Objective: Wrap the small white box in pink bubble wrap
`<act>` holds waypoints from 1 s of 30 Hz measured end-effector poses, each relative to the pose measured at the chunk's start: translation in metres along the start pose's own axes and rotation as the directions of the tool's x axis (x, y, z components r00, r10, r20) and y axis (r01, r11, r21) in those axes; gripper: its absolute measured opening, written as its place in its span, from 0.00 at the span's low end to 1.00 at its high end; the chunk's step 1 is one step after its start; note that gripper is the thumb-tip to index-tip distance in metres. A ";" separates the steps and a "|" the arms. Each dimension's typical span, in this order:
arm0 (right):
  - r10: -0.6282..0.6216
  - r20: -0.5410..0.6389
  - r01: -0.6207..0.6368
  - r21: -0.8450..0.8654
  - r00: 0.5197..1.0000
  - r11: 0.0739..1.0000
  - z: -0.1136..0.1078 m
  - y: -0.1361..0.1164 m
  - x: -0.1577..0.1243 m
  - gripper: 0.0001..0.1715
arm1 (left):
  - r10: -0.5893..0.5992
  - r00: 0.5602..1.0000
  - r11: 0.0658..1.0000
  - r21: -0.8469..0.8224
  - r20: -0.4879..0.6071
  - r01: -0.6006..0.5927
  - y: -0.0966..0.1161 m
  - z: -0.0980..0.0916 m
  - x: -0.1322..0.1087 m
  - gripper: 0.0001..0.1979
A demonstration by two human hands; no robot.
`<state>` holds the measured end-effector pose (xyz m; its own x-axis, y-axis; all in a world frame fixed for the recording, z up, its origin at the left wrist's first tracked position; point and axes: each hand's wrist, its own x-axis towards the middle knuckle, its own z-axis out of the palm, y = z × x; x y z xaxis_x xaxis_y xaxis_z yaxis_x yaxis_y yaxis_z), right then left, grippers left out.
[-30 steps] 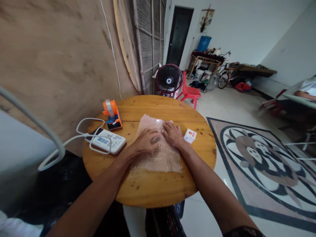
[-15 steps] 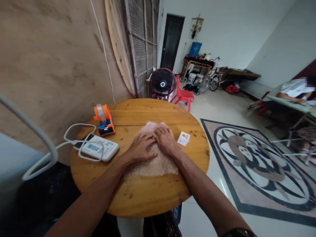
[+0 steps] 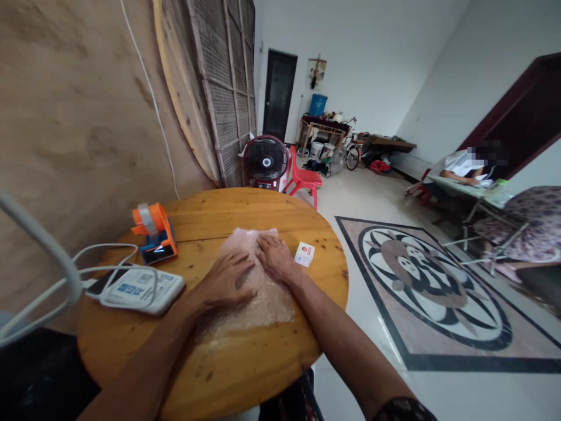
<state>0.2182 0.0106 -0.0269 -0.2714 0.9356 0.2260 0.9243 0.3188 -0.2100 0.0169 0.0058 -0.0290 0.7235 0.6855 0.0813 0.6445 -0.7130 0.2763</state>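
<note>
A clear, pinkish sheet of bubble wrap (image 3: pixel 263 301) lies spread on the round wooden table (image 3: pixel 245 377). On its left part rests my left hand (image 3: pixel 228 278), fingers apart and thumb stretched to the right. My right hand (image 3: pixel 275 255) lies flat on the sheet's upper right, with its fingers pointing away from me. Neither hand grips anything. Just right of my right hand sits a small white box with red and blue print (image 3: pixel 304 254). Parts of the sheet are hidden under both hands.
An orange and blue tape dispenser (image 3: pixel 155 232) and a white power bank (image 3: pixel 142 289) with looped cable stand at the table's left. Beyond the table are a fan (image 3: pixel 266 161) and a red chair (image 3: pixel 302 175). A person (image 3: pixel 460 166) sits at a far table on the right.
The camera view has turned right, so the scene sits farther left. My hands have drawn slightly apart, baring more of the sheet between them.
</note>
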 end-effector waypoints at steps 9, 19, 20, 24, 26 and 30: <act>0.039 0.003 -0.039 0.006 0.999 0.999 -0.001 0.000 -0.001 0.27 | -0.039 0.997 0.999 0.005 0.067 0.038 0.003 -0.007 0.000 0.42; 0.009 0.011 -0.009 0.005 1.000 1.000 0.002 0.005 0.002 0.27 | -0.047 0.987 0.996 -0.062 0.152 0.057 0.006 -0.019 -0.003 0.43; 0.002 -0.004 -0.002 0.007 1.000 1.000 0.001 0.005 0.002 0.27 | -0.045 0.988 0.996 -0.066 0.146 0.055 0.007 -0.019 -0.003 0.43; 0.004 -0.037 -0.005 -0.009 0.999 1.000 -0.007 0.001 -0.001 0.27 | -0.042 0.991 0.996 -0.070 0.129 0.052 0.006 -0.017 -0.004 0.44; 0.012 -0.009 -0.012 -0.047 1.000 0.999 -0.015 -0.002 -0.004 0.27 | -0.042 0.991 0.996 -0.074 0.125 0.052 0.004 -0.015 -0.004 0.45; -0.012 0.010 0.013 -0.156 1.000 0.988 -0.039 0.000 -0.016 0.26 | -0.039 0.992 0.996 -0.076 0.119 0.048 0.002 -0.013 -0.004 0.46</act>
<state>0.2333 -0.0101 0.0068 -0.2847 0.9333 0.2188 0.9512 0.3034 -0.0561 0.0122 0.0035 -0.0164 0.7224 0.6901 -0.0444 0.6578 -0.6659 0.3520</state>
